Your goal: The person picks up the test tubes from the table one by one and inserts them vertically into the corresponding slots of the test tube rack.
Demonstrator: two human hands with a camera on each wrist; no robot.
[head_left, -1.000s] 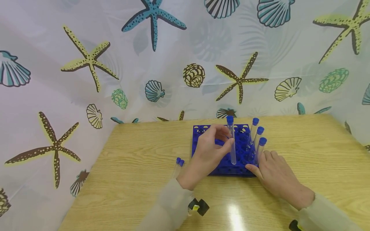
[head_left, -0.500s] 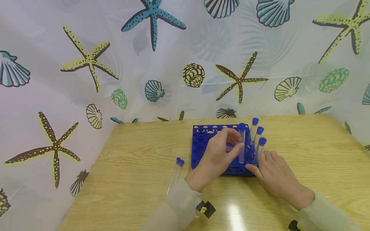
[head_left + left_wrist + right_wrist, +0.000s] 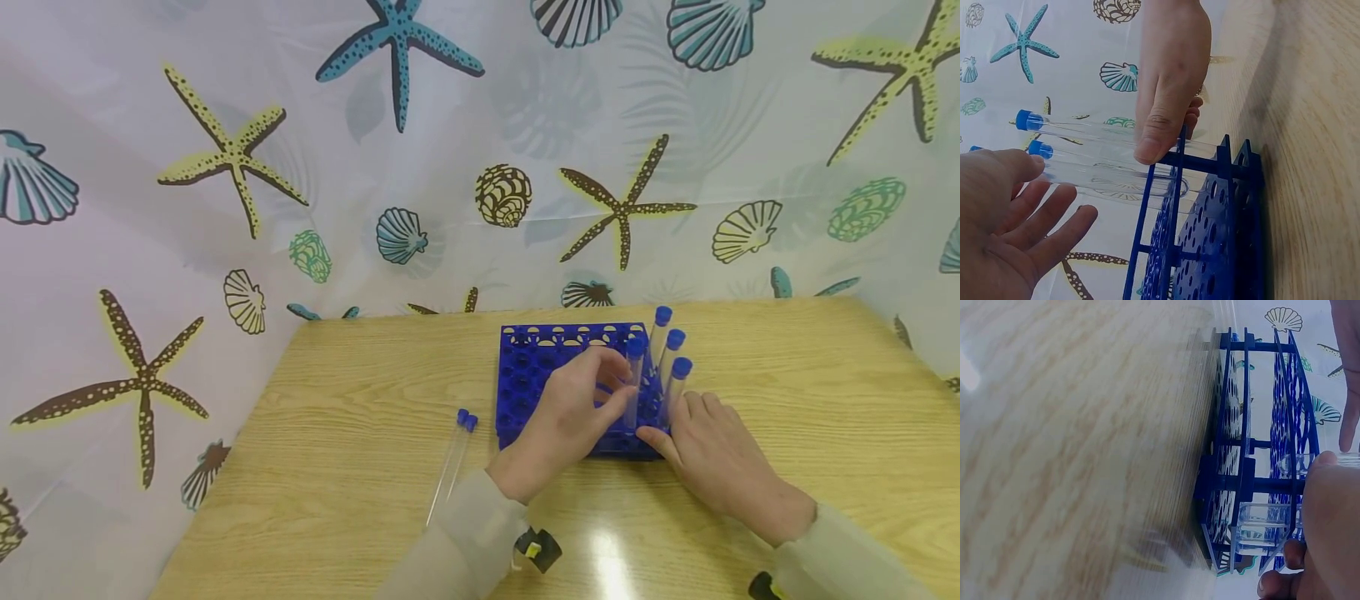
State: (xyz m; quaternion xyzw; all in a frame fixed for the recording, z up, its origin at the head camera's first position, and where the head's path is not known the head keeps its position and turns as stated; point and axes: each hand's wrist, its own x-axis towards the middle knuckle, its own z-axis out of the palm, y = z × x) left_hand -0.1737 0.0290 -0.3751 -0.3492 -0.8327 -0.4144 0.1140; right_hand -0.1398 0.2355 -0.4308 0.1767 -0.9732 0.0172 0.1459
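Between thumb and fingers, my left hand (image 3: 570,404) pinches a clear test tube (image 3: 632,408) with a blue cap. The tube stands nearly upright at the right side of a blue test tube rack (image 3: 519,375). In the right wrist view, its rounded bottom (image 3: 1296,464) shows at the rack's upper plates. My right hand (image 3: 716,458) grips the rack's near right corner, thumb along the front and fingertips (image 3: 1294,553) curled round the side. Three capped tubes stand along the rack's right edge, the nearest test tube (image 3: 675,387) beside my right hand.
Two more capped test tubes (image 3: 453,458) lie on the wooden table (image 3: 352,400) left of the rack, their lower ends near my left sleeve (image 3: 465,533). A curtain (image 3: 450,250) printed with starfish and shells hangs behind the table.
My left hand has carried the test tube rightward over the rack, then lowered it, so its cap sits lower beside the standing tubes. My right hand keeps its place on the rack.
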